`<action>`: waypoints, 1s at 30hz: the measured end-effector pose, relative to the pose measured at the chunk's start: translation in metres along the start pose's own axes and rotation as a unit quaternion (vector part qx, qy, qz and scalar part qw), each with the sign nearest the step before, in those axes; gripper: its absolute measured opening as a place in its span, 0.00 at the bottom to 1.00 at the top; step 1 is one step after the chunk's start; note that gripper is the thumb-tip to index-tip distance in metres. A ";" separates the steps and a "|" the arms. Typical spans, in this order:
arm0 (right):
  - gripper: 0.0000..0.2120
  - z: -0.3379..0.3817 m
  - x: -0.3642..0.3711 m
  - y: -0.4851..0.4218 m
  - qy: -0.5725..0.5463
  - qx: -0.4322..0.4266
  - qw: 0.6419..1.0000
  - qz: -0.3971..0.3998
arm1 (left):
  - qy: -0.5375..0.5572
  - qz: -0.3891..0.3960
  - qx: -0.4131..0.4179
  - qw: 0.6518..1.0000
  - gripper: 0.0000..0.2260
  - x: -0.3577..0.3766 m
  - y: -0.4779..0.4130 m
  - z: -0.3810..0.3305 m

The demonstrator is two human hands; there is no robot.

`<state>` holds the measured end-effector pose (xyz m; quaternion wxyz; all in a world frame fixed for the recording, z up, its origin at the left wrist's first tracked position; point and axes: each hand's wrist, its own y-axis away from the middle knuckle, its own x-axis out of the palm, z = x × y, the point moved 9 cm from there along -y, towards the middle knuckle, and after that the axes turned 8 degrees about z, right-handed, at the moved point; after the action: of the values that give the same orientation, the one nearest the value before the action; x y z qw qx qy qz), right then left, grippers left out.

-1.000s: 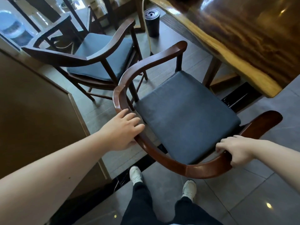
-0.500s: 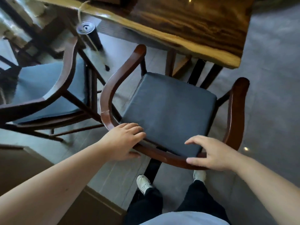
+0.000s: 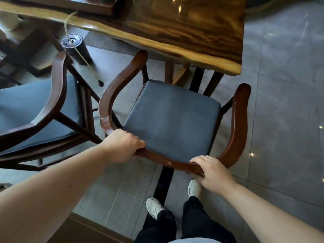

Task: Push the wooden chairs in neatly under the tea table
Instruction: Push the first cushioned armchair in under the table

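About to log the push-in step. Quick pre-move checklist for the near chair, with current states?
1. Left hand gripping the back rail of the chair: ok.
2. Right hand gripping the rail: ok, fingers curled over it.
3. Chair facing the table squarely: ok, roughly square.
4. Armrests will pass under the table edge: cannot tell; the left tip sits right at the edge.
5. Table legs clear of the seat's path: cannot tell, they stand just ahead of the cushion.
6. Gap to the second chair: ok, apart but close.
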<state>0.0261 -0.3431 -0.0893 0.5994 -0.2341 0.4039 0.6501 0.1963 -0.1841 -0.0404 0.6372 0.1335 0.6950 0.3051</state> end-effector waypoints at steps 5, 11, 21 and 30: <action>0.22 -0.032 0.001 -0.013 0.107 0.013 0.982 0.158 | 0.029 -0.033 -0.021 0.999 0.17 -0.001 -0.005 0.021; 0.16 -0.065 -0.010 -0.030 0.335 -0.082 0.881 0.324 | 0.064 -0.048 -0.026 0.996 0.18 0.010 -0.008 0.027; 0.12 -0.078 -0.030 -0.058 0.354 -0.106 0.882 0.292 | 0.068 -0.056 -0.087 0.992 0.15 0.004 -0.009 0.027; 0.10 -0.059 -0.031 -0.101 0.333 -0.103 0.900 0.264 | 0.062 -0.077 -0.163 0.982 0.09 -0.023 0.001 0.071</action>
<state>0.1191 -0.4131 -0.1230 0.2094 -0.3823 0.5576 0.7065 0.2685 -0.1785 -0.0219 0.6277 -0.0458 0.6823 0.3719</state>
